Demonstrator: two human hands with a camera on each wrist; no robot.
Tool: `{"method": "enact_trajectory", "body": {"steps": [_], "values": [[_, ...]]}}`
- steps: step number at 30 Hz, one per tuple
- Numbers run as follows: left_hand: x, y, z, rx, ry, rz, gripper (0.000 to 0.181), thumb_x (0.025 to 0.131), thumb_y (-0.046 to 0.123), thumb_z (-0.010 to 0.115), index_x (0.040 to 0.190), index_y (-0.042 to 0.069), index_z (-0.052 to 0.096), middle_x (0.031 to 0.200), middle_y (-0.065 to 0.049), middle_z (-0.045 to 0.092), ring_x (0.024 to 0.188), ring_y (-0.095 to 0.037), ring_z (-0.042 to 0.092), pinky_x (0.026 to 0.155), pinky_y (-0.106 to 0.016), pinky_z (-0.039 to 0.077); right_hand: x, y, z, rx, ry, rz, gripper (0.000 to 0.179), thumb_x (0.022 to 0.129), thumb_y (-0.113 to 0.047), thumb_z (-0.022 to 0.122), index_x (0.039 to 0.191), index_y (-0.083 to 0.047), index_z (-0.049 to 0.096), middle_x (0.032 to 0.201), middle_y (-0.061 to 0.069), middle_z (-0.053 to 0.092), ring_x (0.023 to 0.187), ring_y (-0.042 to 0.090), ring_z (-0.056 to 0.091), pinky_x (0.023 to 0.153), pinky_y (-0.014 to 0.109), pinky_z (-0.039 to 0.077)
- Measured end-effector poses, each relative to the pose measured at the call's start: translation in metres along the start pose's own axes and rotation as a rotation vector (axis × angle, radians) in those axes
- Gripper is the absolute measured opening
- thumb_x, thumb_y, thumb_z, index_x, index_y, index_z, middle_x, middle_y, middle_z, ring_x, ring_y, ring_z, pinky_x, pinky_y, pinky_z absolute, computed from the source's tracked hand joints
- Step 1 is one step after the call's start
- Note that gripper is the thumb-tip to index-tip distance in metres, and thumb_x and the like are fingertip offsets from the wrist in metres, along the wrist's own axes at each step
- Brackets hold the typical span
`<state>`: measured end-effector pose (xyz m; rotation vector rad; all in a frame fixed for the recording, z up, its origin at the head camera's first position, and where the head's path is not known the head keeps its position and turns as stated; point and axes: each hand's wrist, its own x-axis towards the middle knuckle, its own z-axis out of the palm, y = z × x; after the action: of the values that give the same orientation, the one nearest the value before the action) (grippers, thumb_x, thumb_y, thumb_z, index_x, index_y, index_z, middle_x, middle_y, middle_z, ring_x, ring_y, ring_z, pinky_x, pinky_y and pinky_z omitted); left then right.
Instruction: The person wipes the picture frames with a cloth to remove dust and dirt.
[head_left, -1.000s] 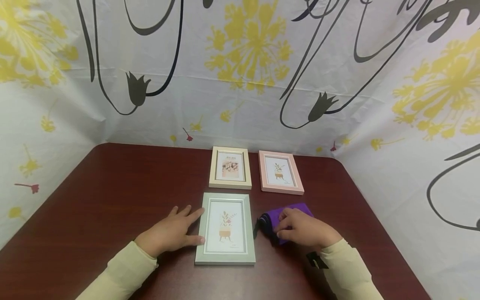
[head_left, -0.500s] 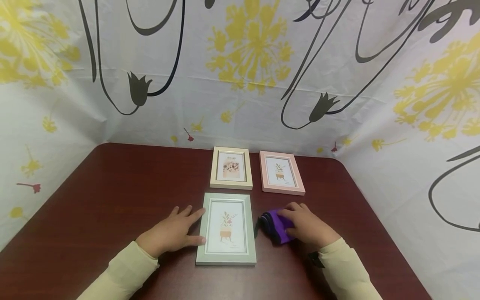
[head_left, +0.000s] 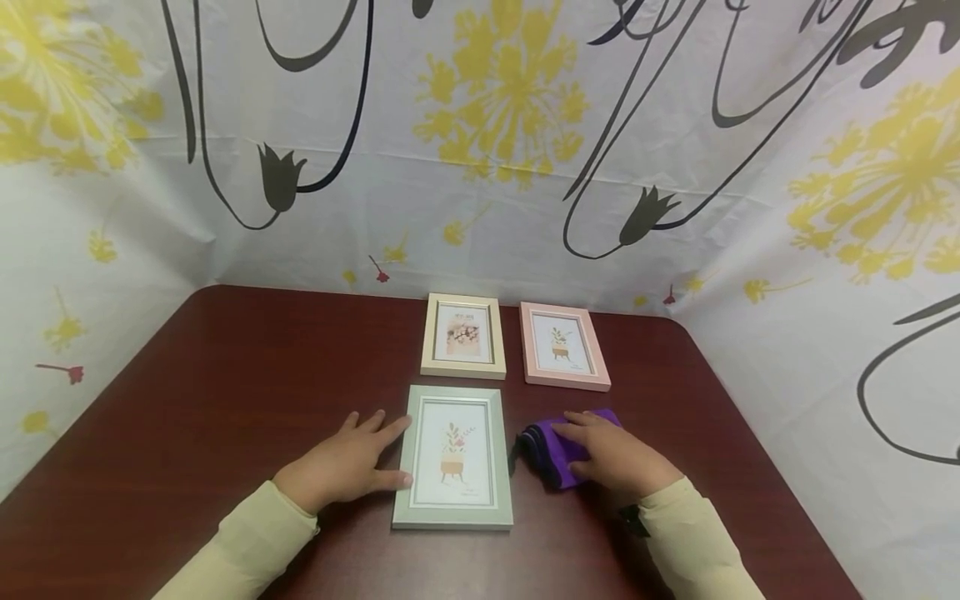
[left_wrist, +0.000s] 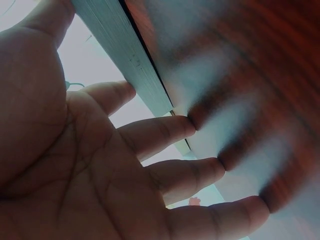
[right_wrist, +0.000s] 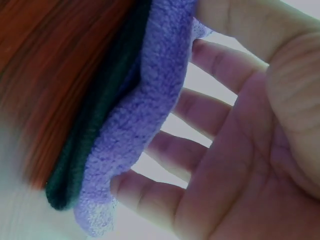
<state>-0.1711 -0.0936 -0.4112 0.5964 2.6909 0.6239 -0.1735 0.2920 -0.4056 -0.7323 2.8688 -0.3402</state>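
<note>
A pale green picture frame (head_left: 453, 454) lies face up at the middle of the table, with a plant print inside. At its left border is my left hand (head_left: 337, 468), fingers spread, the index finger and thumb touching the edge. The left wrist view shows that palm (left_wrist: 60, 160) with fingertips at the table surface. To the right of the frame is a folded purple cloth (head_left: 553, 452) with a dark layer. My right hand (head_left: 619, 460) rests on top of it with relaxed fingers. Up close, the cloth (right_wrist: 145, 95) looks fuzzy, the fingertips against its upper face.
Behind the green frame lie a cream picture frame (head_left: 462, 337) and a pink picture frame (head_left: 562, 346), side by side. The dark red table (head_left: 300, 358) ends at a patterned cloth backdrop (head_left: 465, 225), which also rises on both sides.
My right hand has shifted right over the purple cloth, from bent fingers near its left part to lying flatter on it. The left hand and the frames stay in place.
</note>
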Motion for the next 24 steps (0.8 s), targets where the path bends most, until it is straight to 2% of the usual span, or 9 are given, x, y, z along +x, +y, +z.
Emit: {"method": "enact_trajectory", "body": {"steps": [5,10,14,17,20,24], "values": [[0.001,0.0,0.0,0.005,0.003,0.0,0.088,0.082,0.054,0.075,0.152,0.012,0.041,0.15,-0.034,0.035,0.134,-0.063,0.024,0.1,-0.069,0.035,0.003,-0.003,0.004,-0.082,0.09,-0.041,0.047,0.078,-0.006,0.078,0.123,-0.004,0.066,0.121,0.014,0.062,0.108,0.031,0.06,0.091,0.046,0.05],[0.001,-0.001,0.0,0.004,0.003,-0.006,0.089,0.082,0.054,0.075,0.152,0.012,0.041,0.15,-0.033,0.035,0.134,-0.063,0.024,0.099,-0.07,0.036,0.005,-0.009,0.006,-0.183,0.162,-0.042,0.033,0.077,-0.006,0.079,0.107,-0.013,0.068,0.103,0.002,0.061,0.09,0.025,0.058,0.074,0.041,0.05],[0.001,-0.002,0.001,0.0,0.006,-0.005,0.089,0.082,0.054,0.075,0.152,0.012,0.041,0.15,-0.033,0.035,0.135,-0.063,0.024,0.099,-0.07,0.035,0.007,-0.007,0.006,-0.229,0.177,-0.042,0.029,0.078,-0.007,0.078,0.104,-0.016,0.067,0.096,-0.002,0.058,0.084,0.022,0.056,0.068,0.039,0.05],[0.001,-0.002,0.001,-0.005,0.007,-0.009,0.088,0.082,0.054,0.075,0.153,0.013,0.041,0.15,-0.033,0.035,0.135,-0.063,0.024,0.099,-0.07,0.036,0.007,-0.003,0.003,-0.206,0.211,-0.055,0.03,0.079,-0.003,0.076,0.104,-0.016,0.067,0.094,-0.003,0.058,0.08,0.017,0.056,0.067,0.037,0.05],[0.001,-0.001,0.001,-0.007,0.002,-0.008,0.088,0.082,0.054,0.075,0.153,0.013,0.04,0.15,-0.033,0.035,0.135,-0.063,0.024,0.099,-0.069,0.036,0.007,-0.005,-0.004,-0.172,0.309,-0.098,0.033,0.08,0.002,0.074,0.107,-0.016,0.068,0.097,-0.004,0.059,0.084,0.014,0.057,0.072,0.037,0.052],[0.0,-0.001,0.0,-0.008,-0.001,-0.005,0.088,0.082,0.054,0.075,0.153,0.013,0.04,0.15,-0.033,0.034,0.135,-0.063,0.023,0.099,-0.069,0.036,0.01,-0.025,-0.01,-0.139,0.453,-0.266,0.035,0.079,0.004,0.073,0.11,-0.013,0.07,0.111,0.002,0.064,0.103,0.02,0.06,0.086,0.04,0.053]]}}
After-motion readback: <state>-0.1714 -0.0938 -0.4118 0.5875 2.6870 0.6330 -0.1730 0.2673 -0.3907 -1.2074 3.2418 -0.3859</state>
